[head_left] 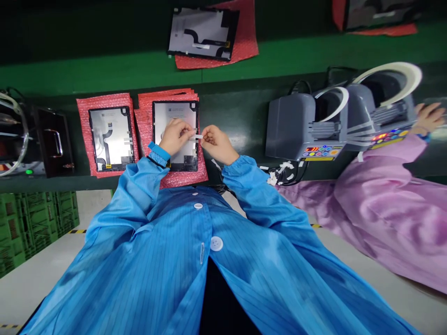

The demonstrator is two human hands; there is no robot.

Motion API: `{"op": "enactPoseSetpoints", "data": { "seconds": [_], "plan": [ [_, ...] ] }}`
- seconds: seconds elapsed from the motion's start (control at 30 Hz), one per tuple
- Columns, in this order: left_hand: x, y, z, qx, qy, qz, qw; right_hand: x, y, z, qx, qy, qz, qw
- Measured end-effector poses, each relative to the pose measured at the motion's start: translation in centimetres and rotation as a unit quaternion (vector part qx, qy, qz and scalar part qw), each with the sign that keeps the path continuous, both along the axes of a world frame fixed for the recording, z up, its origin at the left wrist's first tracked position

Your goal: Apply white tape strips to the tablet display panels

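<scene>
1 white strip (199, 137) spans left hand (176, 136) and right hand (219, 143) at the silver panel (179, 112)'s right edge.
Left thumb and finger pinch 1 end; the right fingertips are closed on the other. The strip's long axis runs crosswise, nearly square to the panel's long sides, which point away from the body; its right end points out past the panel. Red bubble wrap (183, 179) lies under the panel. Left of the panel, a 2nd panel (119, 139) rests on more wrap; lower left of it stand green crates (40, 223), contents unclear. Right of the panel, 2 grey machines (288, 125) each hold 1 white ring (344, 97), a co-worker's hand (429, 117) by the farther machine.
</scene>
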State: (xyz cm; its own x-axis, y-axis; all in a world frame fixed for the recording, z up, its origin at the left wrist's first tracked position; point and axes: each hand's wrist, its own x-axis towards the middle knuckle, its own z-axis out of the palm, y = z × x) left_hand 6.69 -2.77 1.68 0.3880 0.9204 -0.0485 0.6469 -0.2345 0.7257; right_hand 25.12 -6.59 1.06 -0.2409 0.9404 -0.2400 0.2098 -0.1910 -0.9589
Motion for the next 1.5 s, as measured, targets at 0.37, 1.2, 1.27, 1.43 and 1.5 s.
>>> {"op": "enactPoseSetpoints", "data": {
  "seconds": [0.37, 1.2, 1.27, 1.43, 1.5],
  "plan": [
    [0.9, -0.1, -0.1, -0.086, 0.067, 0.054, 0.993, -0.2, 1.3, -0.8, -0.05, -0.033, -0.057, 0.997],
    [-2.3, -2.6, 1.4, -0.006, 0.176, 0.22, 0.96, -1.0, 0.5, -2.8, -0.222, 0.015, -0.188, 0.957],
    [-5.7, -3.1, 1.0, 0.016, 0.169, 0.324, 0.931, -1.4, 0.5, -2.7, -0.148, -0.008, -0.195, 0.97],
    [-9.4, -4.0, -0.9, -0.032, 0.122, 0.373, 0.919, -3.2, 1.8, -3.0, -0.053, -0.12, -0.132, 0.983],
    [-8.9, -4.0, -1.4, -0.019, 0.089, 0.393, 0.915, -3.7, 2.3, -3.0, -0.05, -0.146, -0.113, 0.982]
  ]
}}
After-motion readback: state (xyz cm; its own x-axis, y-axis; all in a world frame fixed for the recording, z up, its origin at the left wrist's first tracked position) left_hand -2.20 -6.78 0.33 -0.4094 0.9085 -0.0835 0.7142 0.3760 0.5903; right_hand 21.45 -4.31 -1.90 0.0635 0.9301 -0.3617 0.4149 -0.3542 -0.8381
